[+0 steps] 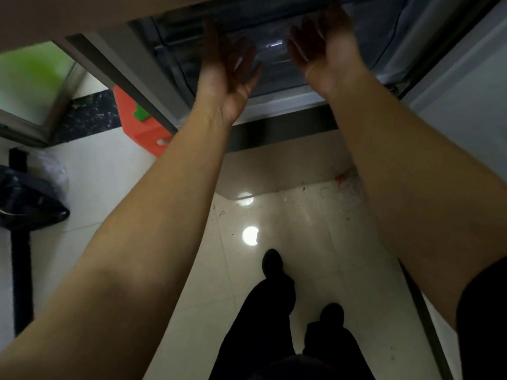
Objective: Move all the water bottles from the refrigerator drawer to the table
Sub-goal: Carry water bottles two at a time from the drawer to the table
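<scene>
The refrigerator's clear plastic drawer sits in the dim lower compartment at the top of the view. My left hand is raised in front of the drawer's left part, palm toward me, fingers spread. My right hand is up at the drawer's right part, fingers apart and reaching toward the upper edge. Neither hand holds anything. No water bottle shows; the drawer's inside is dark and blurred. The table is out of view.
The open refrigerator door stands at the right. An orange plastic stool sits on the floor left of the fridge. A dark bag and black pole lie at far left. My legs stand on glossy tiles.
</scene>
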